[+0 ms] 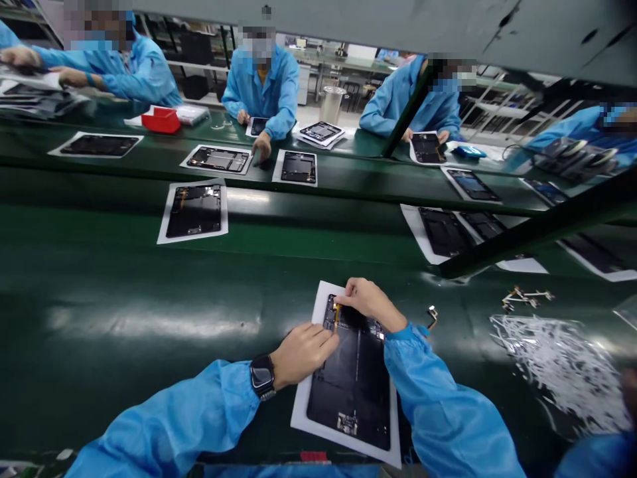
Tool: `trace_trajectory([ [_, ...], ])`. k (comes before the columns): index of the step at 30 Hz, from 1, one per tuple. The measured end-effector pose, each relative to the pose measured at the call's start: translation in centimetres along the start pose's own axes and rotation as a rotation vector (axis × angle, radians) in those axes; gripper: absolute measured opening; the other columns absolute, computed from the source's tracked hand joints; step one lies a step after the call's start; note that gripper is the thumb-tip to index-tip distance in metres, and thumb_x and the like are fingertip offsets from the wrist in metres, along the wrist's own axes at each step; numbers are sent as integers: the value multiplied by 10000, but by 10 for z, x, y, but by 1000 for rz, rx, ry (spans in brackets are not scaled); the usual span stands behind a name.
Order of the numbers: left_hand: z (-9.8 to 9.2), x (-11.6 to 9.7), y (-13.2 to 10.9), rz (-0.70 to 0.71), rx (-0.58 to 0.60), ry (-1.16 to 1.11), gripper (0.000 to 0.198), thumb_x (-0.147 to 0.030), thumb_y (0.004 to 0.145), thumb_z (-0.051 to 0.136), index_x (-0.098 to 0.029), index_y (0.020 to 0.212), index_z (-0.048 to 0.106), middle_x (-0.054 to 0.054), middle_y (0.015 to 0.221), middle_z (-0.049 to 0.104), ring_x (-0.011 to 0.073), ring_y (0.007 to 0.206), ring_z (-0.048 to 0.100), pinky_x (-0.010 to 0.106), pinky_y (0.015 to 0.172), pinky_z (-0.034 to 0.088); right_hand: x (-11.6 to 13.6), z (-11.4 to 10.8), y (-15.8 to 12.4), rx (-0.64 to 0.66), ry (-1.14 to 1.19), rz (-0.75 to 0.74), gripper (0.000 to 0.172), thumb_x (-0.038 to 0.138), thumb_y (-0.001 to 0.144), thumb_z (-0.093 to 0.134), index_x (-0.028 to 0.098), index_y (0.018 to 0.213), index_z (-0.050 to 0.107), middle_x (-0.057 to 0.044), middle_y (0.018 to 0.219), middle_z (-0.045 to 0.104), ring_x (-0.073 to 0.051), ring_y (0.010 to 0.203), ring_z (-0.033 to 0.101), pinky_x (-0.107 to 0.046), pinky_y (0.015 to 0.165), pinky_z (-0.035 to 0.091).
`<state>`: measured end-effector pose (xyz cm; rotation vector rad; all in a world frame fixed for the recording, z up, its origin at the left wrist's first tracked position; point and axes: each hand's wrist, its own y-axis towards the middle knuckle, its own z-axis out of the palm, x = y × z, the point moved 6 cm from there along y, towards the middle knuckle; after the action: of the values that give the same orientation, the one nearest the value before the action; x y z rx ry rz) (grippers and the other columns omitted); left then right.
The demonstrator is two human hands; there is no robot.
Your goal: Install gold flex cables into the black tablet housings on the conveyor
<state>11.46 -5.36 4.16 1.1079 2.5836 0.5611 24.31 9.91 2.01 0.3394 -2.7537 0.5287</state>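
Before me a black tablet housing [351, 378] with its inner side up lies tilted on a sheet of white paper [304, 408]. Along its upper left part runs a thin orange flex cable [337, 317]. My right hand [369, 304] reaches over the far end, thumb and finger pinched at the cable's top. Lower down, my left hand [307, 350], with a dark watch [262, 376] at the wrist, has its fingers closed beside the cable's near end. What those left fingertips hold, if anything, is hidden. A loose flex cable [432, 317] lies beyond my right wrist.
More flex cables [525, 299] and a pile of white strips [567, 372] lie at right. A dark diagonal post [542, 226] crosses the right side. Another tablet housing [195, 211] lies on paper farther left. Co-workers in blue sit across the green line.
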Motion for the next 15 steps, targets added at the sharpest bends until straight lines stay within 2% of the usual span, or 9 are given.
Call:
trace_trajectory([
  [4,0,3,-2,-13,-33,-44,179,-115,979,418,-100,1104,546,53,874,629,185,783,592,324,667,458,6,-1,-3,-8,-39,5,265,447,777,745,219,783,612,-18,787,667,-169,735,591,-248,564,283],
  [9,0,6,-3,-18,-80,-66,182,-122,987,403,-111,1089,554,59,884,635,182,775,597,318,671,462,6,-1,3,62,11,24,315,489,746,768,208,738,626,-1,737,673,-133,659,592,-223,544,318],
  [15,2,5,-3,-29,-46,-47,174,-126,990,397,-125,1056,557,50,853,618,170,758,590,310,643,446,5,0,4,54,-19,106,373,551,705,788,219,789,639,-35,819,696,-178,758,631,-240,567,345],
])
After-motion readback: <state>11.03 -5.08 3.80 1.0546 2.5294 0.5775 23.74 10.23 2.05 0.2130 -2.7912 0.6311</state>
